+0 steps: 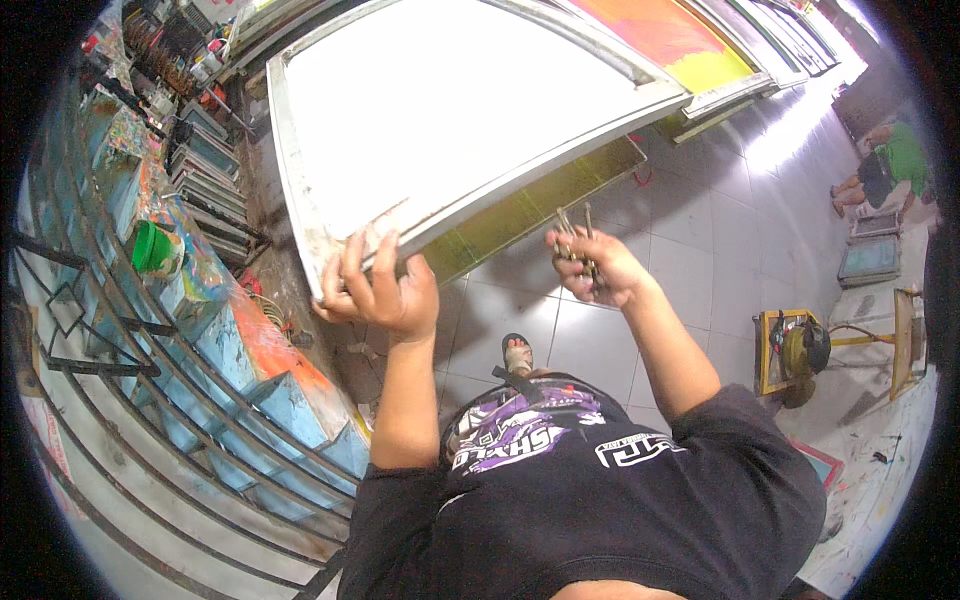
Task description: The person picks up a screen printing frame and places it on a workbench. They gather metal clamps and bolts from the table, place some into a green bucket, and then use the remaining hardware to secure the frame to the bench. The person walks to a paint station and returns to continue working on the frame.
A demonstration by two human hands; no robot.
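A large, bright white panel in a pale, worn frame (480, 196) slopes in front of me, its near-left corner closest. My left hand (385, 290) is at that corner, fingers curled over the frame edge and gripping it. To the right, clear of the frame, my right hand (600, 265) is closed around several thin metal bolts (572, 222); their ends stick up above the fingers, and their exact kind is hard to make out. Below the white panel hangs a yellowish-green, see-through sheet (540, 212), partly hidden by the frame.
More frames, one with an orange and yellow surface (690, 50), line up at the back right. Curved metal railing (130, 345) and paint-splashed blue steps (250, 400) with a green bucket (155, 248) are on the left. Another person in green (900, 160) is far right, on the tiled floor.
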